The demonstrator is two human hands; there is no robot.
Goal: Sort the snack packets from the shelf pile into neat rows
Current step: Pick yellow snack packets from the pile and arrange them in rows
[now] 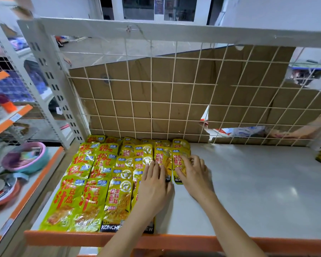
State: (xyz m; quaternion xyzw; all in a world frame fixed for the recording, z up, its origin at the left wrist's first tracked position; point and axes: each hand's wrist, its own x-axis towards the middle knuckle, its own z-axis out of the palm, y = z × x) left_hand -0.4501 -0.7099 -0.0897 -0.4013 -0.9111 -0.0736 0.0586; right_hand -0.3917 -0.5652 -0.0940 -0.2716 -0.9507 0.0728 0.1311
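The front yellow packet (117, 204) reads "KONCHE…" in white on its black bottom strip, with large red Chinese characters above. A packet (180, 164) further right shows "KO…", its neighbour (163, 162) "…EW". Other print is too blurred to read.

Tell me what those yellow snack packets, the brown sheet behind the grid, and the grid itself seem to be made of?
Snack packets: likely thin plastic film, glossy; light glares and wrinkles on them.
Brown sheet: looks like cardboard, matte, with torn ragged edges and creases.
Grid: probably metal wire coated white, thin straight rods crossing in squares.
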